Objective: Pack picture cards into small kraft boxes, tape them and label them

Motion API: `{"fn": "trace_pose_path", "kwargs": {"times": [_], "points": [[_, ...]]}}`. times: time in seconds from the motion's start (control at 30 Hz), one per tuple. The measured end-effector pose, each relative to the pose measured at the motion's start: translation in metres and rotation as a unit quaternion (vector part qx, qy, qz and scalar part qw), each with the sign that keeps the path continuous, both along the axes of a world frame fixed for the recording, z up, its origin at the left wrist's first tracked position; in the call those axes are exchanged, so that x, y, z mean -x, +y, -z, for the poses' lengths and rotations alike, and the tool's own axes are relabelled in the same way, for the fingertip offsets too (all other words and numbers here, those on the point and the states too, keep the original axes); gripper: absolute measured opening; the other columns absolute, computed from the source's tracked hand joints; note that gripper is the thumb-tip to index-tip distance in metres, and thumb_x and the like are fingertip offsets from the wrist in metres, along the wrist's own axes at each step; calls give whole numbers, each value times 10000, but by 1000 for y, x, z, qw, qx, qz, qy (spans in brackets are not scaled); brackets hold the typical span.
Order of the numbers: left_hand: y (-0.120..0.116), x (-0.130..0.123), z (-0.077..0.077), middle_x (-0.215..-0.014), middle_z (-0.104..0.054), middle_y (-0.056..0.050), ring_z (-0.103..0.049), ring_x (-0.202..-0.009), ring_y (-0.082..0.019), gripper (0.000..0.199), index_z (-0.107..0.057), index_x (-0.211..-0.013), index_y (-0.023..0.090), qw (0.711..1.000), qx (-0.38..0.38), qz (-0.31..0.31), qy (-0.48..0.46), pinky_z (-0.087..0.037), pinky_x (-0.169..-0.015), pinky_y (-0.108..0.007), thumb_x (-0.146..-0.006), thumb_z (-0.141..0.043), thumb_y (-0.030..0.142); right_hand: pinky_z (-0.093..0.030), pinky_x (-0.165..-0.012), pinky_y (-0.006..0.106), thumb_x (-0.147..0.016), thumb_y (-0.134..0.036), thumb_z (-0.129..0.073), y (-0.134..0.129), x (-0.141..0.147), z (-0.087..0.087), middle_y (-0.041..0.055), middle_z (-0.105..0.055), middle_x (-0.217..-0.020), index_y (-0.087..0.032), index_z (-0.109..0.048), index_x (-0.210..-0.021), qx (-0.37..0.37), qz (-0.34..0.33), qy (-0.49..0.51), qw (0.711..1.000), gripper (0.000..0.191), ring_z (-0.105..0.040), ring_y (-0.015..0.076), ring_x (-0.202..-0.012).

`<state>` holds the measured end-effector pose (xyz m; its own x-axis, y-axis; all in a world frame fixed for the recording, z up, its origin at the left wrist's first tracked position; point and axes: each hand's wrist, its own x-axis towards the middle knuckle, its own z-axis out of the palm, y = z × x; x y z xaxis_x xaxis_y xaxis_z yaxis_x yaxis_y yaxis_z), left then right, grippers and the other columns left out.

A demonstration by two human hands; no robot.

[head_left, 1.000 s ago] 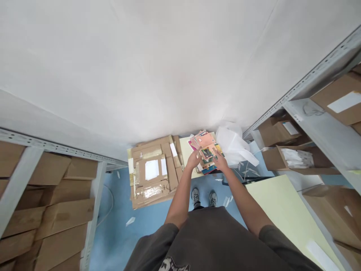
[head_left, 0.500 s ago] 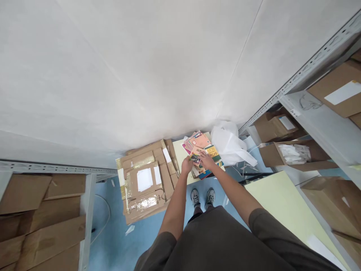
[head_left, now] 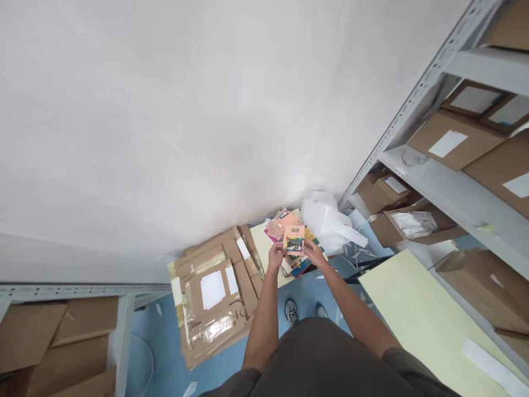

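Between my two hands I hold a small pink booklet (head_left: pixel 295 238) with a colourful framed picture on its lower half. My left hand (head_left: pixel 276 257) grips its left edge, and my right hand (head_left: pixel 314 253) grips its right edge. The booklet is raised over a loose pile of booklets (head_left: pixel 281 224) in pink, yellow and blue on a pale yellow table (head_left: pixel 261 242). My fingertips are partly hidden by the booklet and too small to see clearly.
Flattened cardboard (head_left: pixel 210 289) is stacked left of the booklets. A white plastic bag (head_left: pixel 326 218) lies to their right, against the wall. Shelves with cardboard boxes (head_left: pixel 446 143) stand at right and more boxes (head_left: pixel 74 342) at left. Another pale yellow tabletop (head_left: pixel 430 309) is near my right arm.
The booklet, low over the pile before with my right hand on top of it, is now lifted upright between both hands. My right hand has moved to its right edge. The camera view has shifted.
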<state>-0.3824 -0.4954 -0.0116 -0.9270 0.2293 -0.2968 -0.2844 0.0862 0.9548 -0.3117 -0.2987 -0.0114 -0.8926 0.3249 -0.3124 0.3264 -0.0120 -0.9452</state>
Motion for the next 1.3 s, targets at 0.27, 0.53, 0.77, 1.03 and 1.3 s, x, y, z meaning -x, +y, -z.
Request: {"fn": "trace_pose_path", "kwargs": {"times": [0.27,0.53,0.77,1.03,1.3], "points": [[68,-8,-65,-844,-769,-54,-722,-809,-215,343,-715,-915,186,994,-29,91,51,-595,-809,-386,-747,-815,468,-618,-774,388,-636,-460,-820,70,-32,-71,60,-768,-959,-231,-734,-1135,102,86,73,988,556,-741,249,-849],[212,-96,-108,-1046,-793,-108,-753,-957,-260,485,-760,-1171,170,968,-83,236,16,-619,-852,-408,-744,-826,389,-611,-756,401,-682,-461,-820,185,-174,-106,43,-762,-960,-257,-724,-1165,123,178,130,968,533,-732,254,-867],[366,-241,-124,-1204,-772,-159,-752,-1047,-280,589,-740,-1260,168,910,-84,406,-3,-621,-896,-420,-763,-840,467,-605,-781,407,-696,-457,-809,294,-369,-123,35,-752,-955,-266,-734,-1151,96,319,171,927,500,-721,240,-860],[494,-395,-112,-1142,-785,-150,-765,-986,-260,631,-771,-1222,171,850,-77,520,-41,-620,-859,-401,-681,-896,471,-586,-815,409,-698,-523,-845,338,-549,-130,7,-745,-858,-275,-701,-1200,125,460,194,857,579,-721,238,-824],[545,-414,-116,-1139,-789,-144,-755,-939,-238,583,-786,-1207,170,849,-35,528,22,-608,-854,-378,-684,-923,389,-577,-775,377,-655,-501,-914,348,-565,-125,15,-756,-839,-259,-710,-1176,149,531,255,794,609,-712,232,-800]]}}
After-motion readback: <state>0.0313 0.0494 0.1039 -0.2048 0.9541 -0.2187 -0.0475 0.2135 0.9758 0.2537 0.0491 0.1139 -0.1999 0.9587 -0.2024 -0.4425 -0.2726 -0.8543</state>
